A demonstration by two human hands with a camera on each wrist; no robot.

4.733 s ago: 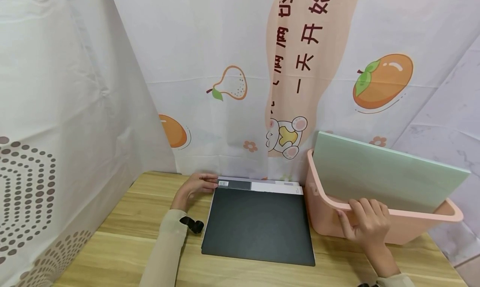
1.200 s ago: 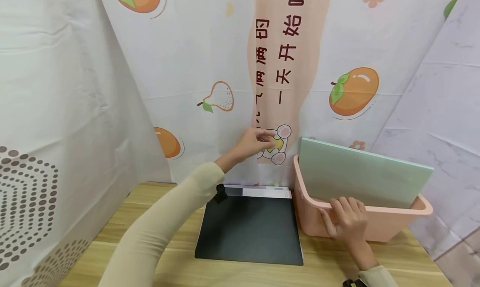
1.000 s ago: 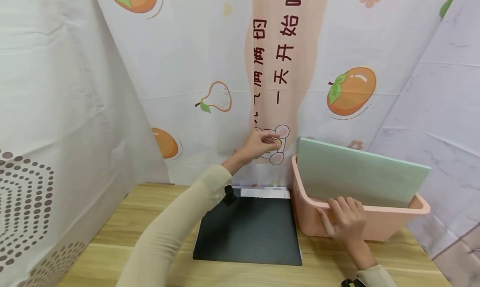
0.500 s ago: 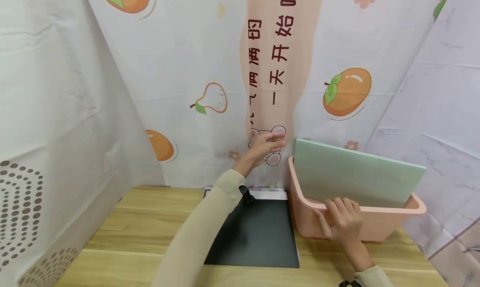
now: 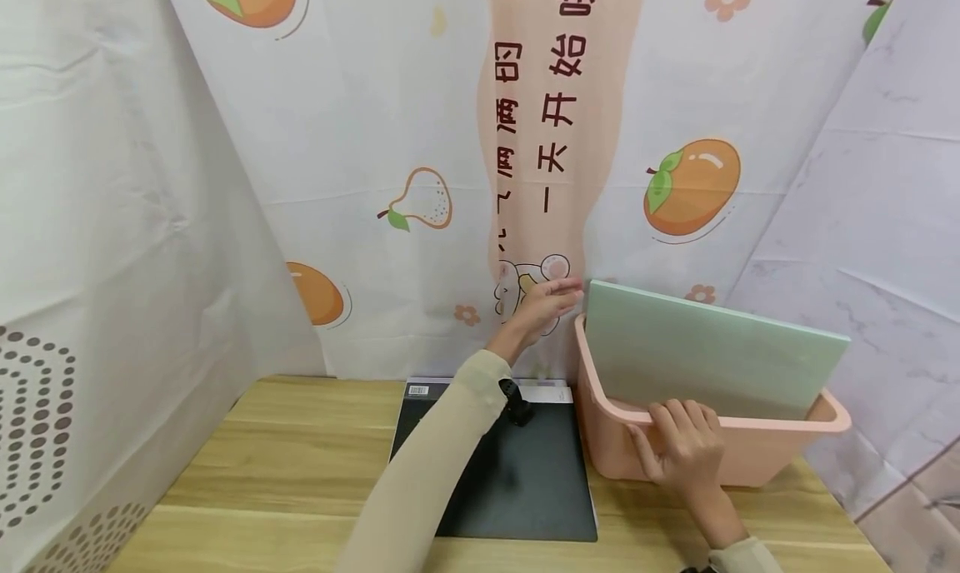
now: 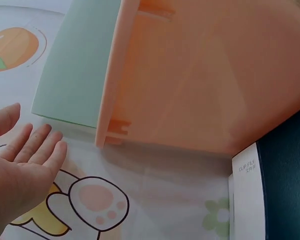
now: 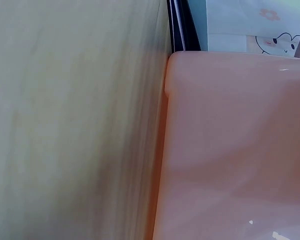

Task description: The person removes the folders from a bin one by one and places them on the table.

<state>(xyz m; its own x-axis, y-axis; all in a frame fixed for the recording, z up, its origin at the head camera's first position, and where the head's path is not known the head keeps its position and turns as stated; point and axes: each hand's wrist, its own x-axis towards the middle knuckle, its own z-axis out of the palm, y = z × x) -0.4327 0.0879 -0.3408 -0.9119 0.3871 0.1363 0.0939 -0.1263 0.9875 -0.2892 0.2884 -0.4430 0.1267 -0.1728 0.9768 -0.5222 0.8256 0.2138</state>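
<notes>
A light green folder stands tilted in a pink plastic bin, its upper part above the rim. My left hand reaches over with fingers extended, close to the folder's upper left corner. In the left wrist view, a gap shows between those fingers and the green folder. The right hand grips the bin's front rim, fingers over the edge and thumb outside. On the table lies a black clip file, partly hidden under my left forearm. The right wrist view shows the bin's wall but no right hand.
The wooden table extends left of the clip file. A printed cloth hangs directly behind the file and bin. Another white cloth hangs along the left side. The bin stands right beside the clip file.
My left hand has left the clip file's upper left corner, risen and moved right, to near the green folder. The right hand has stayed on the bin's rim. The head view has shifted slightly.
</notes>
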